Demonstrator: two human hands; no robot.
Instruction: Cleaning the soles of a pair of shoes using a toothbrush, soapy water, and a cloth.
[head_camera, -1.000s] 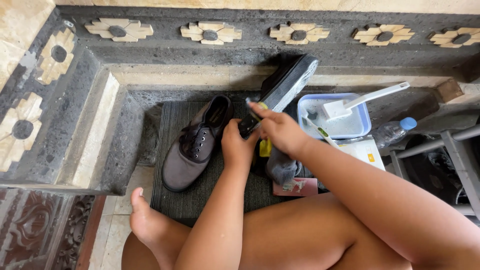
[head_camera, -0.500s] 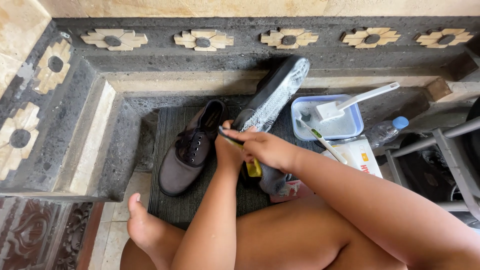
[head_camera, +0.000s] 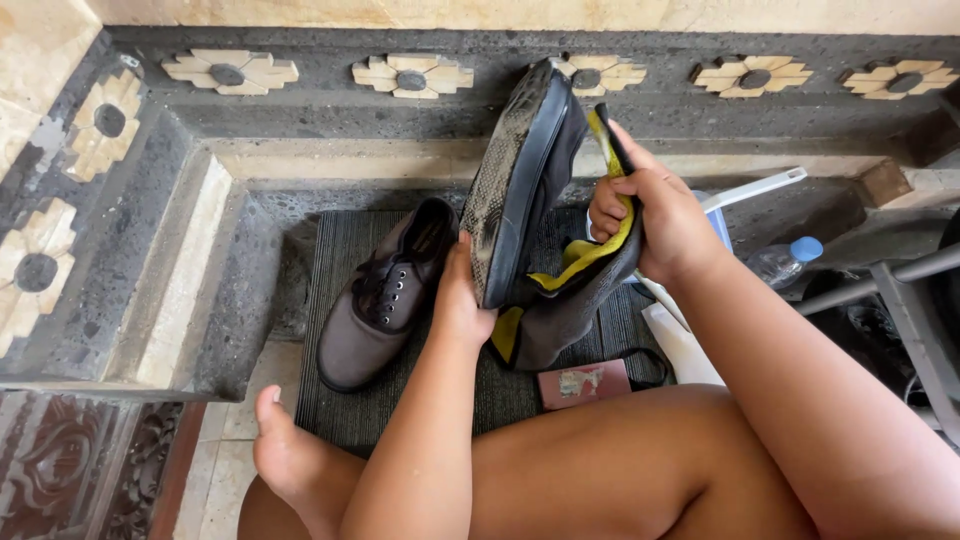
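My left hand (head_camera: 462, 300) grips the heel end of a dark shoe (head_camera: 520, 175) that is held upright, its worn sole facing left. Against the shoe's upper side my right hand (head_camera: 655, 215) presses a grey and yellow cloth (head_camera: 570, 290), which hangs down below the shoe. A second dark grey lace-up shoe (head_camera: 385, 295) lies on the dark ribbed mat (head_camera: 330, 400) to the left of my left hand.
A small reddish flat tin (head_camera: 585, 382) lies on the mat near my knee. Behind my right hand are a white brush handle (head_camera: 755, 188) and a plastic bottle with a blue cap (head_camera: 785, 260). A carved dark stone ledge (head_camera: 330, 105) runs around the corner.
The held shoe has been lifted and turned upright, closer to the camera. My right hand moved from the shoe's lower part up to its top, now with the cloth.
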